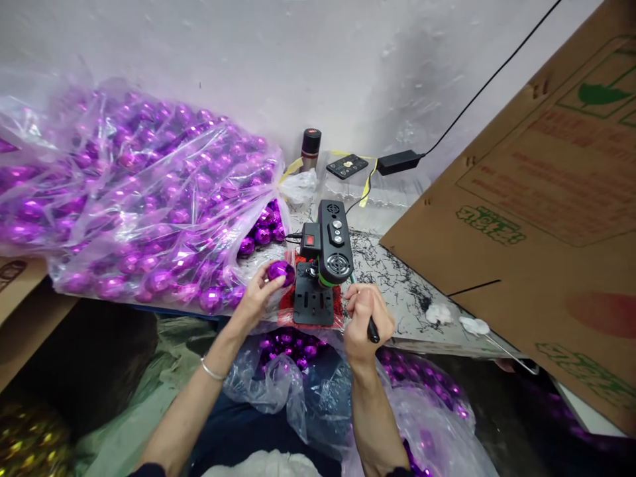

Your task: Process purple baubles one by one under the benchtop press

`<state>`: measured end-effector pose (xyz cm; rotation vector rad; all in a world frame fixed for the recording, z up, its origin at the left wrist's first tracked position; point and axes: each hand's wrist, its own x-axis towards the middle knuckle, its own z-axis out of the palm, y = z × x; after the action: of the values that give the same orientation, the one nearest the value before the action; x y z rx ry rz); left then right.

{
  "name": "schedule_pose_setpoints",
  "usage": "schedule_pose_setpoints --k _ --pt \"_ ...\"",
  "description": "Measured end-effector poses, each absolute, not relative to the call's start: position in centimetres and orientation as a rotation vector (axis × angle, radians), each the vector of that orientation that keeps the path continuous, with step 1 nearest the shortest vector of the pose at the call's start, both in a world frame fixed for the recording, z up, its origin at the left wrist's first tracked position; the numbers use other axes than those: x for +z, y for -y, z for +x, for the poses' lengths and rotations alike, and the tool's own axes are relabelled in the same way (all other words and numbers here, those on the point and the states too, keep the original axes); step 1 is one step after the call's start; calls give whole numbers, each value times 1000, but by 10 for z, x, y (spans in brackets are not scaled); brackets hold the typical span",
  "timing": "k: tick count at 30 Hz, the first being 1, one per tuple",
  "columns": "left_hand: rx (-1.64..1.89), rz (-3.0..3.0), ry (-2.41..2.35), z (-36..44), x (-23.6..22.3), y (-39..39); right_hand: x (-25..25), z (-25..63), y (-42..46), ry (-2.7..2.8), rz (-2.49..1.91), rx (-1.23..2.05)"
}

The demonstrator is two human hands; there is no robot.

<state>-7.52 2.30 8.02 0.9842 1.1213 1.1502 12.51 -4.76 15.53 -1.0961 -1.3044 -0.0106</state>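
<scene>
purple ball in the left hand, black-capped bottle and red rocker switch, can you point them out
purple ball [282, 270]: head view, faceted upper side
black-capped bottle [311, 147]: head view, side of the cap
red rocker switch [309, 240]: head view, its red face

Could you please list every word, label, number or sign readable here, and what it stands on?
No words or numbers are legible.
Green umbrella sign: on the large brown cardboard box at right.
Green lettering and red print, same box: too blurred.
Dark oval mark on brown cardboard, far left: too blurred.
</scene>
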Motion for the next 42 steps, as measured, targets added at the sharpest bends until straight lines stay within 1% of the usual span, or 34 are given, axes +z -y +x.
schedule_pose_setpoints --k 2,4,7,11,14,17,22,30,42 --pt "1147 849 -1082 -53 65 -5 160 124 46 1287 -1093 -7" --pt "1145 875 -1092 -36 48 5 161 123 46 1292 -1079 -4" --pt "1141 1112 -1159 -22 30 7 160 124 48 1318 -1069 0" --pt "1126 1527 -1307 -20 18 1 156 126 51 1356 -1067 -20" --pt "1104 1772 -1298 -17 13 -2 156 126 51 1366 -1060 -39" --pt "1116 1876 -1268 -11 7 -3 158 127 52 1380 -1063 -51" --pt "1151 1862 -1316 -2 -2 -4 147 128 55 1393 -1074 -52" --pt "1141 1786 -1291 -2 3 -3 90 125 48 1353 -996 -180" --pt "1129 1759 -1285 -1 1 -4 72 128 42 1321 -1007 -263"
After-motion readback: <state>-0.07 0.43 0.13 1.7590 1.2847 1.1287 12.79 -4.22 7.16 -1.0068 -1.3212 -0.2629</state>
